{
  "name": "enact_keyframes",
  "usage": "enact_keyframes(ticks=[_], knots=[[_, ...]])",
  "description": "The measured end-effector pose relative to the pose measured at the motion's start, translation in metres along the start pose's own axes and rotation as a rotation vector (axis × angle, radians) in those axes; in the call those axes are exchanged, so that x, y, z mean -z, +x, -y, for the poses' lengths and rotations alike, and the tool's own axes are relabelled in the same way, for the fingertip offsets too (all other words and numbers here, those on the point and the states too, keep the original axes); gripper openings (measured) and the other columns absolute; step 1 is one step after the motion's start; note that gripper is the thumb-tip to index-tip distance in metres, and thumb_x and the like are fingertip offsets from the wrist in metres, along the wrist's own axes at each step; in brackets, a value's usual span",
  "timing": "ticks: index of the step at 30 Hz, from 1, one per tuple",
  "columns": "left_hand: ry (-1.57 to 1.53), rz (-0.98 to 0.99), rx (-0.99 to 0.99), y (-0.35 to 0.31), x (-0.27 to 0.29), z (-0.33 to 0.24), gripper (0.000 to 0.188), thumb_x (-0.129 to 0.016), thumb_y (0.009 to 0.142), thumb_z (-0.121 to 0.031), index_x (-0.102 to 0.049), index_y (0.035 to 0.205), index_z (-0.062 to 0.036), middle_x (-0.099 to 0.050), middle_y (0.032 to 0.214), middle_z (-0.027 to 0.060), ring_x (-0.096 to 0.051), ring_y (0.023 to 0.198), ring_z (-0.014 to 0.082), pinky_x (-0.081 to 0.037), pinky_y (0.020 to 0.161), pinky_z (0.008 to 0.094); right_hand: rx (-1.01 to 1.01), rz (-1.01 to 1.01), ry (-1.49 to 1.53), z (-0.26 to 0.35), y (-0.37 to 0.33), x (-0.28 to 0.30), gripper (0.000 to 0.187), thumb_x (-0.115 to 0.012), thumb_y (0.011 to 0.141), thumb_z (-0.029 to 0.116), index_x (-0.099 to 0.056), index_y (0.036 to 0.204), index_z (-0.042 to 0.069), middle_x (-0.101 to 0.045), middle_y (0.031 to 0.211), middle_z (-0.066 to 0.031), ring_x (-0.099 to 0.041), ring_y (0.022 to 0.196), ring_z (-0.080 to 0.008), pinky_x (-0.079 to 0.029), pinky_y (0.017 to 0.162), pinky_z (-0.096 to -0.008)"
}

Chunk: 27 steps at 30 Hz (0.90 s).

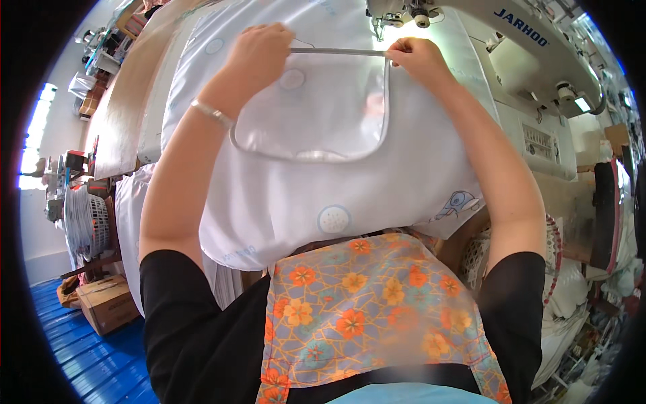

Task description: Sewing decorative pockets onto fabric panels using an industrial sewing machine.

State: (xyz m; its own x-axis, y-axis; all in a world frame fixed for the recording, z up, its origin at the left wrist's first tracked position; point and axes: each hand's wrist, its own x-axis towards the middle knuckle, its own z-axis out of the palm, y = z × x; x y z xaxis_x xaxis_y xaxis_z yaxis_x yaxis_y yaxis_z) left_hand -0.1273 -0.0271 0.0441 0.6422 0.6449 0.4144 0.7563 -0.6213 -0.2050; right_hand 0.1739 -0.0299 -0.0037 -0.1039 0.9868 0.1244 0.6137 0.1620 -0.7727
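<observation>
A clear plastic pocket (323, 101) with grey edging and rounded lower corners lies over a white printed cloth (282, 202). My right hand (420, 60) pinches the pocket's upper right corner, just below the sewing machine's needle area. At the other end of the straight top edge is my left hand (259, 54), its fingers curled over the upper left corner; the fingertips are slightly blurred. Between both hands the top edging runs straight. A thin dark thread curves up near my left fingers.
The lit sewing machine head (410, 17) stands at the top, its arm (531, 47) reaching right. A wooden-topped table (128, 101) lies to the left. A cardboard box (106, 303) rests on the blue floor, below a white basket (87, 219). Another basket (479, 256) is beside my right arm.
</observation>
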Motion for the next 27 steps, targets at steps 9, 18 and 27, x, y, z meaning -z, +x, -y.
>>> enact_keyframes(ticks=[9, 18, 27], knots=[[-0.328, -0.034, -0.076, 0.047, -0.075, -0.089, 0.033, -0.055, 0.091, -0.024, -0.061, 0.115, -0.002, -0.058, 0.123, 0.0093, -0.052, 0.12, 0.0246, -0.037, 0.104, 0.0396, 0.054, -0.074, -0.317, -0.014, 0.039, -0.017, 0.023, -0.059, 0.084, 0.028, -0.066, 0.096, 0.009, -0.068, 0.075, -0.0083, -0.066, 0.074, -0.0279, -0.051, 0.069, -0.0366], [-0.346, 0.056, 0.041, 0.043, -0.076, -0.102, 0.035, -0.053, 0.093, -0.027, -0.062, 0.117, -0.003, -0.054, 0.132, 0.0097, -0.045, 0.129, 0.025, -0.035, 0.108, 0.0482, 0.473, -0.135, -0.563, -0.019, 0.001, -0.009, 0.022, -0.06, 0.086, 0.014, -0.067, 0.107, 0.014, -0.069, 0.088, -0.0099, -0.065, 0.07, -0.0297, -0.052, 0.064, -0.0377], [-0.332, -0.007, 0.058, 0.049, -0.084, -0.101, 0.034, -0.054, 0.092, -0.028, -0.063, 0.115, -0.0038, -0.056, 0.129, 0.0119, -0.047, 0.128, 0.025, -0.037, 0.105, 0.0489, 0.496, -0.161, -0.491, -0.024, -0.003, -0.003, 0.026, -0.062, 0.081, 0.008, -0.068, 0.106, 0.01, -0.068, 0.092, -0.0099, -0.066, 0.075, -0.0277, -0.052, 0.066, -0.0366]])
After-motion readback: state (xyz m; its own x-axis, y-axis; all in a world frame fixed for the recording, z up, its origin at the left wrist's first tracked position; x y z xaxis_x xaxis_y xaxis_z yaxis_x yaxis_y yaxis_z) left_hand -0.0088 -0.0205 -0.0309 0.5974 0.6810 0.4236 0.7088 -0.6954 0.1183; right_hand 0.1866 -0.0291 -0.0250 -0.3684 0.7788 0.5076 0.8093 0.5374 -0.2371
